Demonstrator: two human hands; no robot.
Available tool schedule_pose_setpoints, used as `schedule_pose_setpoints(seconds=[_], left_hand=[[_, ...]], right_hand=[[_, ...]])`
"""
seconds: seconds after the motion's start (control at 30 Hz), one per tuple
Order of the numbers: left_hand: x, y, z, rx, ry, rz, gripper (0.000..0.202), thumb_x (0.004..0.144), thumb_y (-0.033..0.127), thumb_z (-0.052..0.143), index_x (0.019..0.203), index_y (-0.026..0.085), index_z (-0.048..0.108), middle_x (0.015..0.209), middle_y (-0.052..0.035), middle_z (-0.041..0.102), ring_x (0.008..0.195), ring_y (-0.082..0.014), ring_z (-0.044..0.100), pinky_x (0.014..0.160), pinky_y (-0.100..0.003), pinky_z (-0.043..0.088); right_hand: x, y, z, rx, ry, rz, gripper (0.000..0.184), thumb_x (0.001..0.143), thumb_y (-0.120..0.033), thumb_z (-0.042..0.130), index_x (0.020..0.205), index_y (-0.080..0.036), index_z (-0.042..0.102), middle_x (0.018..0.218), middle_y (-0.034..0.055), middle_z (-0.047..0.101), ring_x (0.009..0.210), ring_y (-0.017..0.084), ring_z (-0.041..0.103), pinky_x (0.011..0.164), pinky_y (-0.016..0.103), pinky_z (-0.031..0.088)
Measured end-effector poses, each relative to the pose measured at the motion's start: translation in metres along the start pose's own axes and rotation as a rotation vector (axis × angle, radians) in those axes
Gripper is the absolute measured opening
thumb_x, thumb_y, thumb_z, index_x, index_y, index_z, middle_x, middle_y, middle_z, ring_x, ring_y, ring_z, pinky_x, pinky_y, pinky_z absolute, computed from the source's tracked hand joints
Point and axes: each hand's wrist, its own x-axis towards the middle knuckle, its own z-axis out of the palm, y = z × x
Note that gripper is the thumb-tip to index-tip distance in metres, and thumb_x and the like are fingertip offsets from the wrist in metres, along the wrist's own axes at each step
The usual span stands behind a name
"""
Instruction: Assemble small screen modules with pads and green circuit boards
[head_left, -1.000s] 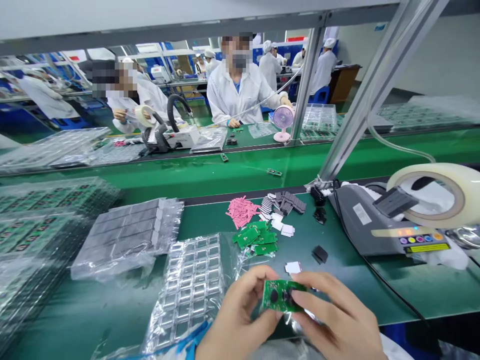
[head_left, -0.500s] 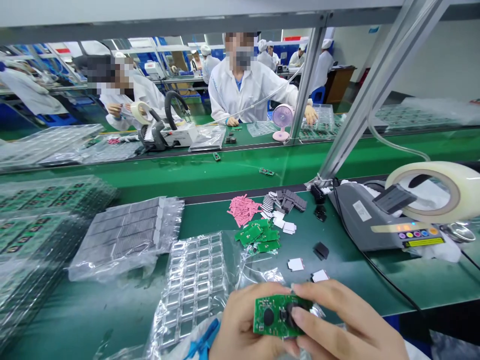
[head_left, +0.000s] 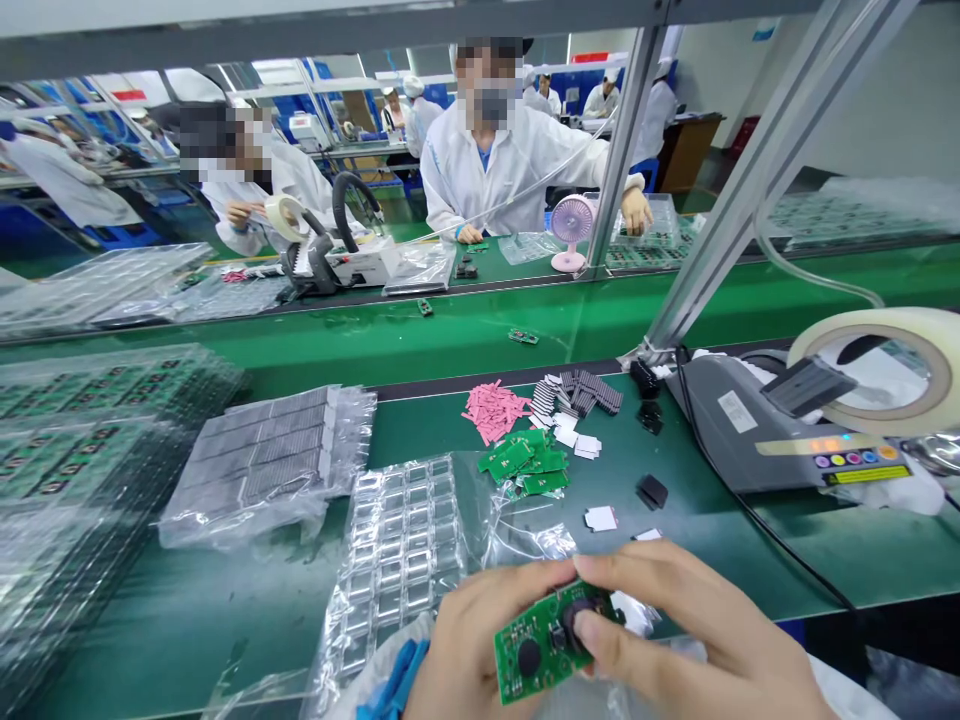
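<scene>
Close to me at the bottom, a green circuit board (head_left: 541, 655) with two black round parts is held between both hands. My left hand (head_left: 469, 630) is closed around its far edge and underside. My right hand (head_left: 690, 630) grips the board's right end, a finger pressed on the right black round part. Just beyond lie a pile of green circuit boards (head_left: 525, 460), a white card piece (head_left: 601, 518) and a black square piece (head_left: 652, 491). To the left, partly behind my left hand, sits a clear plastic blister tray (head_left: 405, 540).
Pink strips (head_left: 495, 411) and grey-and-white pieces (head_left: 589, 392) lie behind the boards. A tape dispenser (head_left: 727, 420) with a large tape roll stands right. Bagged grey parts (head_left: 262, 460) and stacked board trays (head_left: 82, 440) are left. Across the green belt (head_left: 337, 335) sits a co-worker (head_left: 499, 165).
The board in my hands has tilted, its left end swinging down and toward me. My hands have turned slightly with it. The view has shifted a little.
</scene>
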Motion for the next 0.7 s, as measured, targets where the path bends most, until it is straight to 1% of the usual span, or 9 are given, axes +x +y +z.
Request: schedule_pose_setpoints(seconds=[0.1,0.2,0.27,0.33,0.4,0.43,0.53,0.6,0.7], left_hand=[[-0.004,-0.001,0.003,0.051,0.014,0.0,0.03,0.08,0.043,0.057,0.108,0.031,0.059,0.085,0.0039,0.077,0.065,-0.0113,0.072,0.066,-0.016,0.058],[0.0,0.002,0.003,0.073,0.044,0.03,0.03,0.078,0.044,0.061,0.105,0.032,0.06,0.08,0.0042,0.078,0.058,-0.013,0.071,0.059,-0.018,0.059],[0.004,0.003,0.002,0.044,0.036,0.046,0.034,0.073,0.041,0.067,0.106,0.032,0.061,0.079,0.0039,0.078,0.055,-0.0144,0.071,0.057,-0.019,0.059],[0.006,0.004,0.0,-0.061,-0.019,0.016,0.043,0.069,0.033,0.073,0.11,0.034,0.06,0.081,0.0039,0.078,0.057,-0.0149,0.071,0.058,-0.019,0.059],[0.003,0.002,-0.001,-0.175,-0.085,-0.071,0.048,0.064,0.029,0.077,0.109,0.035,0.06,0.083,0.0034,0.078,0.062,-0.0156,0.072,0.06,-0.02,0.058],[0.001,0.0,-0.002,-0.22,-0.1,-0.139,0.05,0.061,0.031,0.079,0.108,0.034,0.062,0.086,0.0017,0.077,0.066,-0.0172,0.072,0.062,-0.022,0.059],[-0.007,-0.009,-0.003,-0.419,-0.139,-0.409,0.059,0.055,0.05,0.077,0.109,0.031,0.063,0.102,-0.0068,0.073,0.086,-0.0256,0.07,0.073,-0.033,0.059],[-0.006,-0.014,-0.004,-0.668,-0.208,-0.547,0.062,0.062,0.059,0.068,0.115,0.029,0.06,0.111,-0.0102,0.068,0.095,-0.0269,0.067,0.079,-0.037,0.057],[0.007,-0.019,-0.003,-0.967,-0.381,-0.756,0.054,0.072,0.055,0.061,0.116,0.025,0.054,0.094,-0.0069,0.07,0.085,-0.0198,0.068,0.078,-0.035,0.055]], right_hand=[[0.001,0.0,0.005,0.119,-0.028,0.159,0.015,0.088,-0.026,0.058,0.103,-0.024,0.06,0.091,0.0036,0.067,0.075,0.014,0.066,0.063,0.018,0.059],[-0.001,0.004,0.006,0.274,-0.115,0.228,0.011,0.089,-0.021,0.056,0.098,-0.025,0.061,0.085,0.0013,0.064,0.066,0.011,0.065,0.055,0.017,0.057],[-0.002,0.007,0.007,0.314,-0.137,0.159,0.013,0.088,-0.015,0.055,0.09,-0.024,0.064,0.082,0.0006,0.061,0.061,0.009,0.064,0.055,0.017,0.056],[-0.003,0.012,0.01,0.286,-0.086,0.051,0.017,0.087,-0.011,0.054,0.082,-0.022,0.065,0.083,0.001,0.06,0.06,0.008,0.063,0.062,0.02,0.056],[-0.004,0.018,0.016,0.211,-0.007,-0.033,0.018,0.088,-0.012,0.053,0.08,-0.022,0.066,0.087,0.0021,0.061,0.064,0.009,0.063,0.065,0.024,0.056],[-0.004,0.021,0.019,0.168,0.027,-0.052,0.018,0.088,-0.013,0.053,0.08,-0.023,0.066,0.09,0.0027,0.061,0.069,0.011,0.063,0.066,0.026,0.056],[-0.001,0.031,0.025,0.065,0.086,-0.12,0.017,0.09,-0.014,0.05,0.09,-0.023,0.065,0.097,0.0048,0.062,0.086,0.016,0.061,0.071,0.031,0.054],[0.003,0.037,0.026,0.041,0.056,-0.188,0.017,0.093,-0.016,0.047,0.099,-0.02,0.061,0.097,0.0063,0.064,0.091,0.016,0.06,0.077,0.03,0.054],[0.007,0.043,0.023,-0.009,-0.097,-0.234,0.024,0.097,-0.019,0.036,0.114,-0.015,0.052,0.096,0.0077,0.065,0.093,0.015,0.059,0.08,0.026,0.053]])
